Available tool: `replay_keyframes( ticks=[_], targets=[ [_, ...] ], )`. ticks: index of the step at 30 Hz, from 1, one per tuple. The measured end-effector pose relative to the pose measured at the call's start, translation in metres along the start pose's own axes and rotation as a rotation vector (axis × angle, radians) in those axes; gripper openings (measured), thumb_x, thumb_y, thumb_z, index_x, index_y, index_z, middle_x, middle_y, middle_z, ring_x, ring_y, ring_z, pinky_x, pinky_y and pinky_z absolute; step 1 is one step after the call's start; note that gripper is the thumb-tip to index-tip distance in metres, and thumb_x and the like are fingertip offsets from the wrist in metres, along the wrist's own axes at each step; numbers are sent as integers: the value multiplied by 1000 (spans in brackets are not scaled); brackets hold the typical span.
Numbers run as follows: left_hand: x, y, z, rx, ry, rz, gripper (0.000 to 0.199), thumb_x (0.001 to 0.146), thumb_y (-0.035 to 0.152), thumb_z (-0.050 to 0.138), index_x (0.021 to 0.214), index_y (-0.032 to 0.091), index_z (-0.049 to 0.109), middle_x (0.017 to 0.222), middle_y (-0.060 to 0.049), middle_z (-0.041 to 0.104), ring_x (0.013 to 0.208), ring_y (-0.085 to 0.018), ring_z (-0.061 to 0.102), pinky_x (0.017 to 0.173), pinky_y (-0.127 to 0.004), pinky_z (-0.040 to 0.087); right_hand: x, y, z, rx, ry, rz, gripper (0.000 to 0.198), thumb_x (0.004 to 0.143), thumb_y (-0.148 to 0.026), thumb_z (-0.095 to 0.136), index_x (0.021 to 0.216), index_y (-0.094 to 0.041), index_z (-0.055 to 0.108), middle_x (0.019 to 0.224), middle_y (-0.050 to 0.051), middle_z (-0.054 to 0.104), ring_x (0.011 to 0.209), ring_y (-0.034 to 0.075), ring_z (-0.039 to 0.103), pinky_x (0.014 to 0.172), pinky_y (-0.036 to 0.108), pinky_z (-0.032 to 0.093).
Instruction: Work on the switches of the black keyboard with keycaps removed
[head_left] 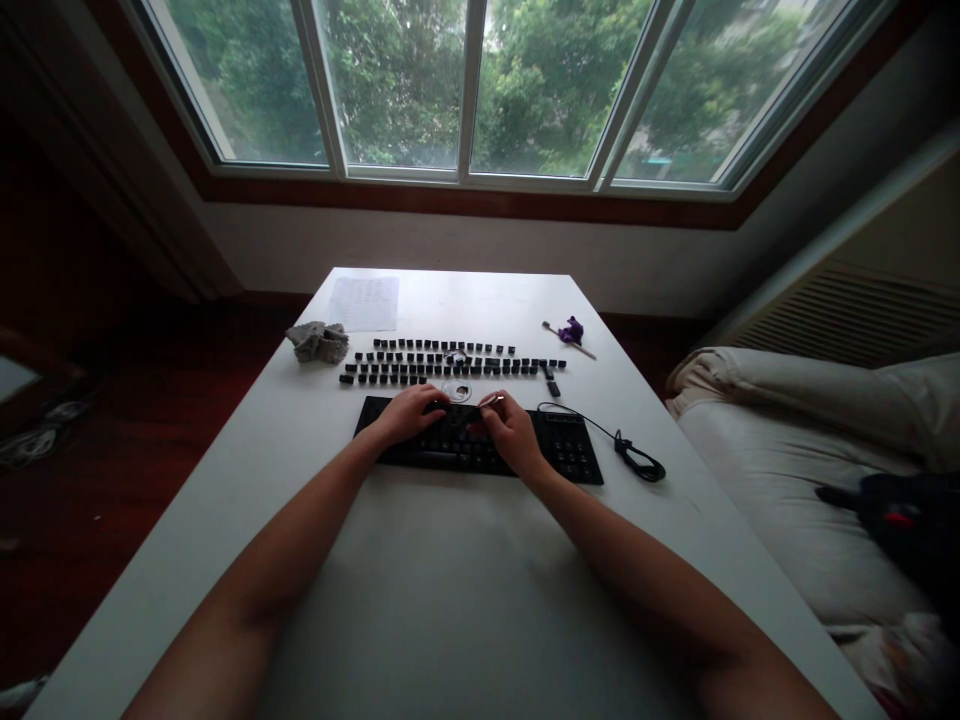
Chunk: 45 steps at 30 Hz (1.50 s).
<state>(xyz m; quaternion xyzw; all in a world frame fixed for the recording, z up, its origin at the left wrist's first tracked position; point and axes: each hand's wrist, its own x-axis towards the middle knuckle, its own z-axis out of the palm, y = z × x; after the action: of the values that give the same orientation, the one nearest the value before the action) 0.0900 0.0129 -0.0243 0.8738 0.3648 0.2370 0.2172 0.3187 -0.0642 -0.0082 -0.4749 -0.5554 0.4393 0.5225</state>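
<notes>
A black keyboard (431, 455) lies on the white table in front of me, many of its keycaps off in the upper part. My left hand (409, 413) rests over its upper left part, fingers stretched forward and the thumb apart, with nothing visible held. Over the right-centre of the keyboard, my right hand (510, 430) is closed in a pinch on a thin shiny tool (491, 400), whose exact kind is too small to tell. Just beyond the hands sits a small clear round dish (457, 391) with something dark in it. Loose black keycaps (390, 379) stand in rows behind the keyboard.
A grey cloth (318, 342) and a paper sheet (365, 303) lie at the far left of the table (450, 580). At the far right are a purple crumpled item (571, 331) and a thin brush (581, 349). The bundled cable (639, 460) lies right of the keyboard.
</notes>
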Motion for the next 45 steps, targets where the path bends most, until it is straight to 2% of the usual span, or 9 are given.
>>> replay_keyframes(
  ticks=[4,9,16,21,26,30,38,45],
  targets=[
    [-2,10,-7,-97,42,64,23,90,21,61,112,23,69,113,-6,68,109,-21,61,98,-40,48,3,2,-1,92,21,13,21,87,-41,60,93,-22,53,77,-1,64,62,19,70,60,33,59],
    [-3,25,-14,-178,-48,135,27,89,24,64,116,22,68,107,-5,70,99,-19,63,91,-34,49,4,2,-1,120,56,23,24,87,-43,62,95,-21,55,81,1,67,67,21,72,64,35,61],
    [-1,28,-7,-139,-11,112,21,90,21,62,109,21,70,99,-5,69,90,-17,63,84,-32,50,2,-1,1,116,48,6,28,87,-46,62,96,-21,57,82,2,67,71,22,73,65,36,62],
    [-1,28,-2,-134,-11,142,24,91,18,59,109,23,73,106,-6,69,94,-18,65,87,-33,51,0,0,1,90,17,1,28,88,-48,61,96,-22,56,81,2,67,68,21,72,66,36,62],
    [-1,29,2,-120,-15,142,26,90,14,57,107,23,74,104,-6,69,91,-17,65,85,-32,52,-1,5,2,92,2,-5,29,89,-49,61,97,-22,56,84,1,67,69,21,73,67,36,61],
    [-1,30,5,-34,9,116,28,89,12,56,107,23,74,106,-7,68,93,-19,65,88,-35,52,-1,9,4,62,-3,-3,30,89,-50,61,97,-22,56,85,2,67,71,21,74,67,35,61],
    [-1,36,8,142,-8,152,29,87,11,58,110,23,71,109,-8,66,102,-23,61,94,-39,50,-2,7,2,13,7,-29,25,91,-45,58,103,-22,57,84,3,68,72,21,74,69,35,61],
    [-2,37,7,104,-18,154,28,89,16,60,113,26,70,109,-6,66,103,-23,60,94,-40,49,-2,8,1,-21,63,-7,24,90,-46,56,100,-24,55,81,1,67,64,21,71,62,35,61]
  ],
)
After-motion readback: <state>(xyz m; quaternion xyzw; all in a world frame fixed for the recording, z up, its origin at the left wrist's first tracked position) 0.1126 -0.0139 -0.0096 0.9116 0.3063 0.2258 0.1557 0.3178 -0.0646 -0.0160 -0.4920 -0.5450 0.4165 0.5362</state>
